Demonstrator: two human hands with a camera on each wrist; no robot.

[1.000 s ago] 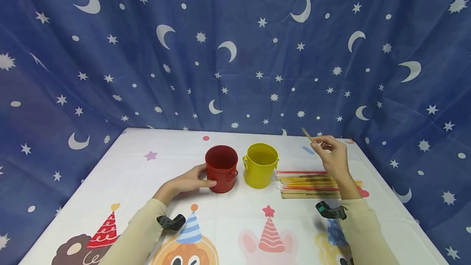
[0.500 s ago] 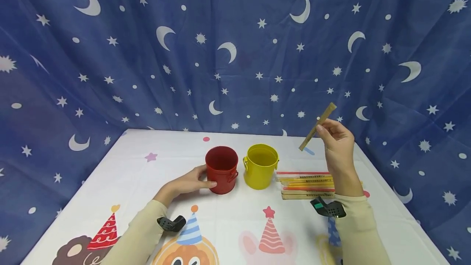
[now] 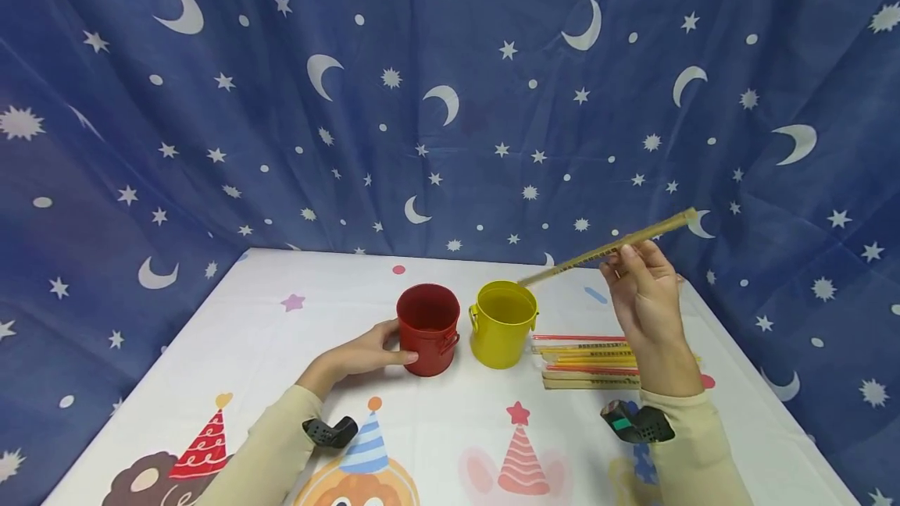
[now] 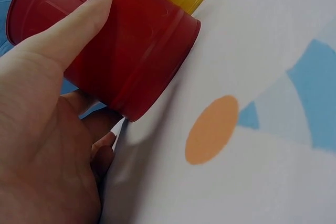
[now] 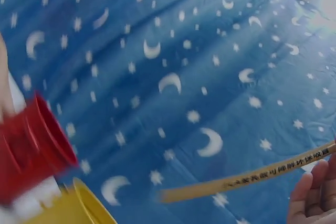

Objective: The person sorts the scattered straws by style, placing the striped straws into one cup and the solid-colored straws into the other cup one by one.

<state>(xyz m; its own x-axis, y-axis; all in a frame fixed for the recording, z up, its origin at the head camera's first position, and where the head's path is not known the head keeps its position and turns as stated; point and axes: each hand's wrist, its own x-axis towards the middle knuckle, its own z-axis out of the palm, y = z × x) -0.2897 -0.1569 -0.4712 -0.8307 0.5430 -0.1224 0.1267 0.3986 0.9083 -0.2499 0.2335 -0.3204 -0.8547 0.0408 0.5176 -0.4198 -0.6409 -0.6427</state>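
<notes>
In the head view, my right hand (image 3: 647,295) pinches a long straw in a brown paper wrapper (image 3: 583,258). The straw slants down to the left, its lower end at the far rim of the yellow bucket (image 3: 495,343). Dark printed characters run along the wrapper (image 5: 278,169) in the right wrist view. My left hand (image 3: 362,353) holds the red bucket (image 3: 430,350), thumb across its near side and fingers round the side and behind it. Both buckets stand upright side by side, the red one left of the yellow.
Right of the yellow bucket lies a row of straws (image 3: 591,384), some red, some yellow, some in brown wrappers, partly hidden by my right wrist. A white tablecloth (image 3: 450,420) with cartoon prints covers the table. A blue star-and-moon curtain (image 3: 450,100) hangs behind.
The wrapped straw has been lifted and swung round from pointing away to slanting leftward, its lower end now over the yellow bucket's rim. My left hand stays on the red bucket.
</notes>
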